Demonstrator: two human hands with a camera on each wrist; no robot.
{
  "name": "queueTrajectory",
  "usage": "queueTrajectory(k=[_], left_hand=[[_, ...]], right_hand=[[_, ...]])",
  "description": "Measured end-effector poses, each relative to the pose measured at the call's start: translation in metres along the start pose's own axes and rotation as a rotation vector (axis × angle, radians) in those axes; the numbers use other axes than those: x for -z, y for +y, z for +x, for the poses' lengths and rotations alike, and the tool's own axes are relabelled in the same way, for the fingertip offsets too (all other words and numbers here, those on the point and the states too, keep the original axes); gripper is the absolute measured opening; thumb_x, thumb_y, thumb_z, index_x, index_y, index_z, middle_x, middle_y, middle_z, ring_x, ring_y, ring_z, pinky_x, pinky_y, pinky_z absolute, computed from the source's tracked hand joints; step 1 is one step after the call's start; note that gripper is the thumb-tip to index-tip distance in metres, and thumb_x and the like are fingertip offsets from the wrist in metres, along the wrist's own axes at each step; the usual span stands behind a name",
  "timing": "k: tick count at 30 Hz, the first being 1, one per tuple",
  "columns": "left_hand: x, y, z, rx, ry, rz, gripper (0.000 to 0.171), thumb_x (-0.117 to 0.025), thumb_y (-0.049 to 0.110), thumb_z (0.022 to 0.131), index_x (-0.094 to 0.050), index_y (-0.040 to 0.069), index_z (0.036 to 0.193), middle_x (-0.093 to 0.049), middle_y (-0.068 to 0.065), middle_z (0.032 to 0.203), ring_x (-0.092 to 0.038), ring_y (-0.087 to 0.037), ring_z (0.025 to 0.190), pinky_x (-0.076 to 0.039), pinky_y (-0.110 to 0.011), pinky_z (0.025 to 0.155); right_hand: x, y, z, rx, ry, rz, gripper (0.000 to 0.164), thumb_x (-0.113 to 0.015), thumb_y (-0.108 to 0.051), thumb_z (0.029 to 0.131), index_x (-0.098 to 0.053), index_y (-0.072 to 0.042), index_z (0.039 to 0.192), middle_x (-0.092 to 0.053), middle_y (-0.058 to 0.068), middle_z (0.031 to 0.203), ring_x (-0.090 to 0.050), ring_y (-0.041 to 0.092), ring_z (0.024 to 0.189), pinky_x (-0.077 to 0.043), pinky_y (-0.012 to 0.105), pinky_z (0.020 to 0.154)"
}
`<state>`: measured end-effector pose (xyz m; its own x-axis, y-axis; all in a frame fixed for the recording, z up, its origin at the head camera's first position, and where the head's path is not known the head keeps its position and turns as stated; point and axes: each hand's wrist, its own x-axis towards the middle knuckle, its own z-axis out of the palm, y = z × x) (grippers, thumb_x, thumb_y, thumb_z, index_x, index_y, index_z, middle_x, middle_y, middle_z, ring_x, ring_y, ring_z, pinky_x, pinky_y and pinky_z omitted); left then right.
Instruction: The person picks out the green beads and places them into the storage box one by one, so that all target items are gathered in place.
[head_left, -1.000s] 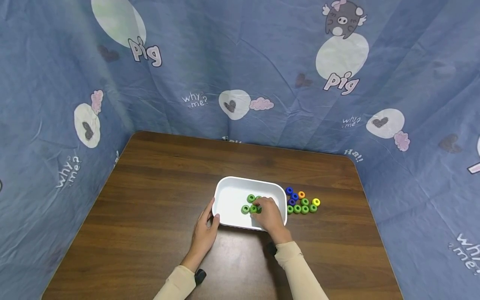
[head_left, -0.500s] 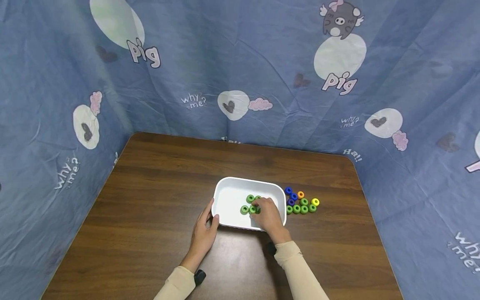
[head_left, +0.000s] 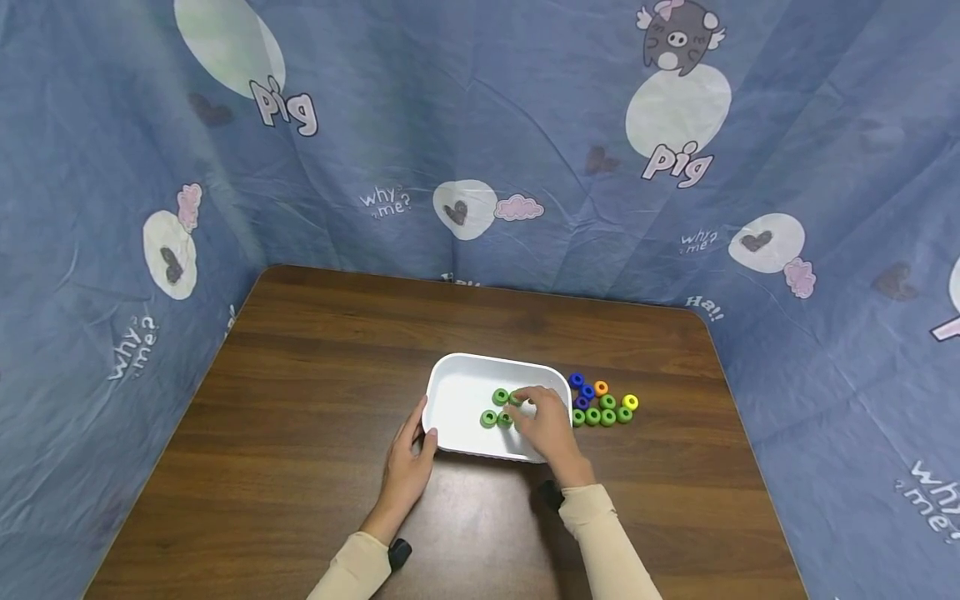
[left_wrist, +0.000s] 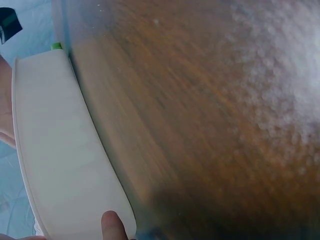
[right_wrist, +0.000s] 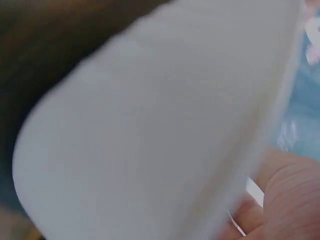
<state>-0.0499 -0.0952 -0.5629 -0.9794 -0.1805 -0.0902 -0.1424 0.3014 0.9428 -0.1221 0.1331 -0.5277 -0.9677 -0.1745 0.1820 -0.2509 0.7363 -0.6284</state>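
Note:
A white tray [head_left: 465,392] sits on the table with several green ring-shaped beads [head_left: 500,397] inside it. My left hand [head_left: 407,471] rests against its front left corner, fingers fairly straight along the left side and thumb at the front. The left wrist view shows that thumb [left_wrist: 113,225] on the tray's outer wall. My right hand [head_left: 551,427] reaches over the front right part of the tray. Its thumb and index finger stand apart beside the green beads, no bead showing between them. In the right wrist view the tray wall [right_wrist: 140,115] covers the fingertips.
Just right of the tray lie more beads on the wooden table [head_left: 315,400]: several blue ones [head_left: 577,380], an orange one [head_left: 601,388], a yellow one [head_left: 630,402] and several green ones [head_left: 608,417]. A blue printed curtain [head_left: 330,233] stands behind and at both sides.
My right hand has shifted to the right and its thumb and index finger have spread, away from the green beads they were at. The left hand and the tray keep their places.

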Motion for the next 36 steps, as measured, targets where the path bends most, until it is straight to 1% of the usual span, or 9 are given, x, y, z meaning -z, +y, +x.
queueTrajectory(k=[3, 9, 12, 15, 18, 22, 27, 29, 36], left_hand=[[0.000, 0.001, 0.000, 0.012, -0.001, 0.007, 0.059, -0.054, 0.015, 0.101, -0.037, 0.024, 0.157, -0.040, -0.011, 0.160, -0.045, -0.030, 0.145, -0.039, -0.046, 0.120], [0.001, 0.002, 0.000, 0.025, -0.012, -0.001, 0.059, -0.053, 0.014, 0.102, -0.035, 0.024, 0.157, -0.038, -0.009, 0.162, -0.043, -0.030, 0.146, -0.038, -0.046, 0.121], [0.001, 0.002, -0.001, 0.024, -0.013, -0.008, 0.059, -0.053, 0.014, 0.102, -0.035, 0.023, 0.157, -0.038, -0.009, 0.162, -0.043, -0.030, 0.147, -0.037, -0.046, 0.121], [0.001, 0.001, -0.001, 0.021, -0.012, -0.008, 0.059, -0.053, 0.014, 0.102, -0.035, 0.024, 0.157, -0.039, -0.009, 0.162, -0.043, -0.030, 0.146, -0.037, -0.047, 0.121], [0.001, 0.000, 0.000, 0.015, -0.010, -0.003, 0.059, -0.054, 0.014, 0.102, -0.036, 0.024, 0.157, -0.039, -0.008, 0.161, -0.045, -0.030, 0.145, -0.038, -0.046, 0.121], [0.000, 0.000, 0.000, 0.006, -0.009, -0.005, 0.058, -0.054, 0.013, 0.102, -0.036, 0.023, 0.157, -0.039, -0.008, 0.161, -0.045, -0.029, 0.145, -0.038, -0.045, 0.120], [0.001, 0.000, 0.001, 0.010, -0.006, -0.009, 0.059, -0.053, 0.013, 0.102, -0.036, 0.023, 0.157, -0.039, -0.008, 0.161, -0.043, -0.029, 0.146, -0.038, -0.044, 0.121], [0.000, 0.000, 0.001, 0.013, -0.004, -0.009, 0.059, -0.053, 0.013, 0.102, -0.036, 0.023, 0.157, -0.039, -0.008, 0.161, -0.044, -0.029, 0.146, -0.038, -0.044, 0.121], [-0.001, -0.001, 0.000, 0.005, 0.001, -0.017, 0.058, -0.054, 0.012, 0.101, -0.038, 0.022, 0.156, -0.041, -0.010, 0.160, -0.046, -0.029, 0.144, -0.039, -0.044, 0.119]], right_hand=[[0.015, 0.003, 0.002, -0.057, 0.074, 0.046, 0.023, -0.078, -0.018, 0.086, -0.075, -0.003, 0.102, -0.076, 0.013, 0.098, -0.067, 0.030, 0.093, -0.055, 0.042, 0.079], [0.040, 0.023, 0.002, -0.215, 0.218, 0.092, 0.019, -0.076, -0.019, 0.089, -0.076, -0.005, 0.103, -0.077, 0.012, 0.098, -0.069, 0.027, 0.088, -0.055, 0.031, 0.075], [0.050, 0.035, -0.002, -0.282, 0.254, 0.122, 0.020, -0.074, -0.018, 0.091, -0.076, -0.004, 0.104, -0.077, 0.013, 0.100, -0.070, 0.027, 0.090, -0.056, 0.027, 0.075], [0.059, 0.049, -0.007, -0.339, 0.271, 0.118, 0.021, -0.073, -0.021, 0.092, -0.076, -0.006, 0.106, -0.077, 0.013, 0.102, -0.070, 0.026, 0.095, -0.054, 0.025, 0.077], [0.066, 0.063, -0.012, -0.388, 0.295, 0.105, 0.022, -0.072, -0.021, 0.092, -0.076, -0.005, 0.107, -0.077, 0.015, 0.102, -0.071, 0.028, 0.096, -0.052, 0.023, 0.073], [0.072, 0.079, -0.021, -0.475, 0.303, 0.088, 0.025, -0.072, -0.022, 0.092, -0.075, -0.004, 0.109, -0.076, 0.017, 0.104, -0.070, 0.031, 0.097, -0.049, 0.027, 0.073], [0.073, 0.092, -0.032, -0.546, 0.250, 0.091, 0.030, -0.072, -0.019, 0.091, -0.071, -0.003, 0.116, -0.073, 0.022, 0.114, -0.067, 0.037, 0.106, -0.054, 0.045, 0.086], [0.071, 0.096, -0.035, -0.558, 0.232, 0.091, 0.031, -0.072, -0.016, 0.090, -0.070, -0.003, 0.119, -0.071, 0.023, 0.118, -0.066, 0.037, 0.108, -0.053, 0.049, 0.090], [0.063, 0.107, -0.041, -0.556, 0.241, 0.082, 0.035, -0.075, -0.011, 0.085, -0.069, -0.002, 0.118, -0.068, 0.021, 0.121, -0.065, 0.036, 0.110, -0.054, 0.048, 0.091]])
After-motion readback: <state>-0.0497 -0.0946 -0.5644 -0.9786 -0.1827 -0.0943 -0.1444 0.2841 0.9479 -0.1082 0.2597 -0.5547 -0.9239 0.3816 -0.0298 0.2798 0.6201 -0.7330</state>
